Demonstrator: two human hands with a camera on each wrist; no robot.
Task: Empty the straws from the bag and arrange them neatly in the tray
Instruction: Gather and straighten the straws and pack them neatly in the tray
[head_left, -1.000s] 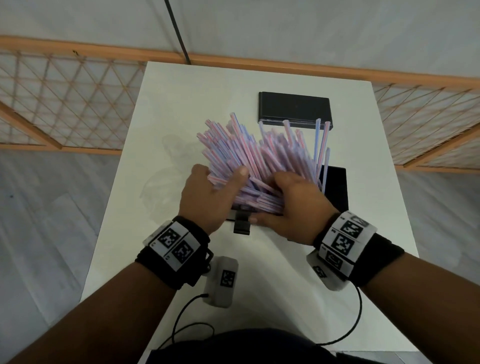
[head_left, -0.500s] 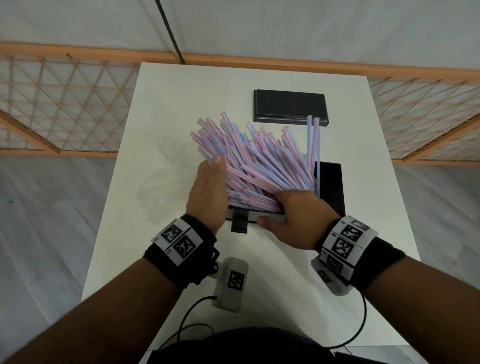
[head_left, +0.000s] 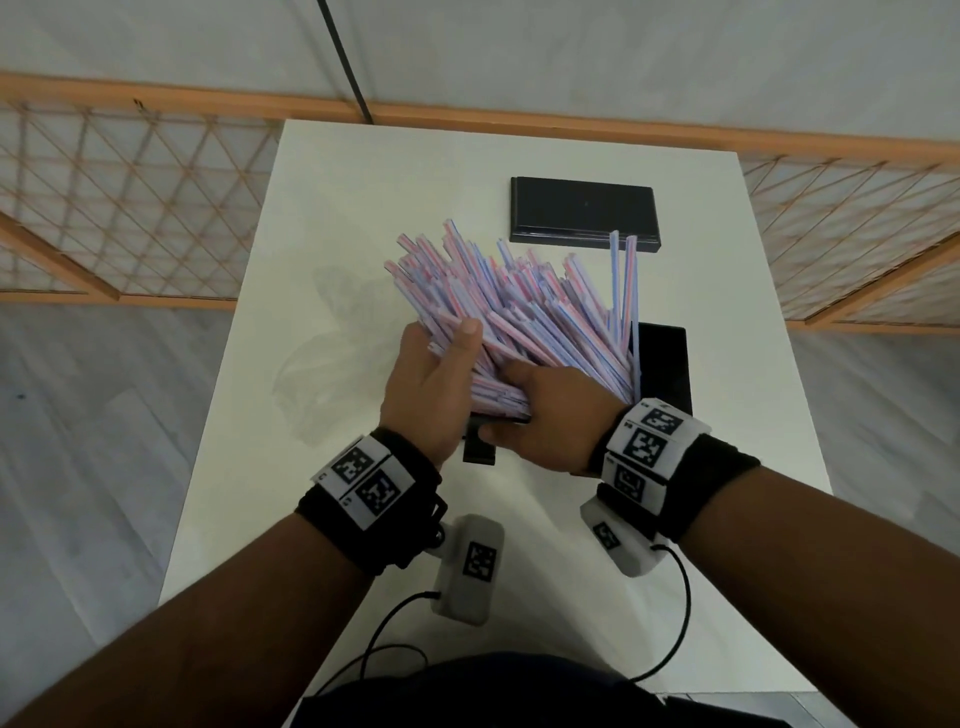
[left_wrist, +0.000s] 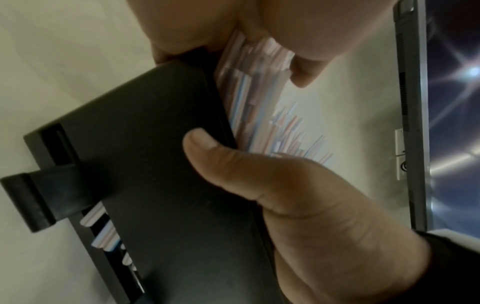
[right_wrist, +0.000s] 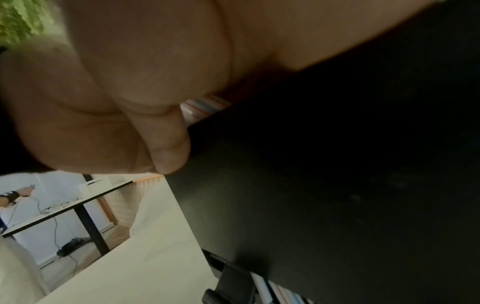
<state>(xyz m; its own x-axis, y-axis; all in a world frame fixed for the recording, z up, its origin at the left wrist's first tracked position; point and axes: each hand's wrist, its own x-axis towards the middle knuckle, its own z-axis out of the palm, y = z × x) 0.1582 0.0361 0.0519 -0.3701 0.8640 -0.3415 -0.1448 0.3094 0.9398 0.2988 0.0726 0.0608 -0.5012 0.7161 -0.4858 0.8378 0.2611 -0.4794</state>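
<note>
Striped straws (head_left: 524, 312) out of bag, heaped fanned and askew in black tray (head_left: 667, 364). Left hand (head_left: 434, 387) cups heap's left flank; right hand (head_left: 550, 415) clasps near ends at tray's near edge. Squaring up remains.

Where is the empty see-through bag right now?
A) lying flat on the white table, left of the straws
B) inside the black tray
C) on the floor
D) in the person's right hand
A: the crumpled clear bag lies on the white table, left of the straws, with neither the left hand nor the right hand touching it.
</note>
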